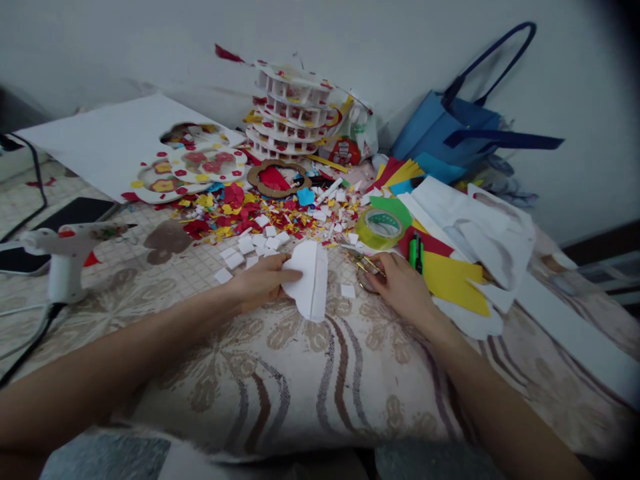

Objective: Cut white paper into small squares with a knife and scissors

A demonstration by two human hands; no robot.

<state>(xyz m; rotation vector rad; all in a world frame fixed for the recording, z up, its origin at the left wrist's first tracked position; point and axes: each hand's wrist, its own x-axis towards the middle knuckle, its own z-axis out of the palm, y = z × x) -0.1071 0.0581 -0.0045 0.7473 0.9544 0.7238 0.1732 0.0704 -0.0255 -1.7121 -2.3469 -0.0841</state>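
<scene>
Left hand (260, 283) pinching white paper cutout (310, 280), right hand (400, 287) on scissors (367, 263)

White paper piece (310, 280) — green tape roll (383, 228), blue bag (450, 130).

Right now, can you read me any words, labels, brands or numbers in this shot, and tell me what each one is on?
None can be read.
tape roll: markings inside the ring, blurred.
printed packet by the stacked paper model: red picture, lettering too small.
glue gun: no legible label.
</scene>
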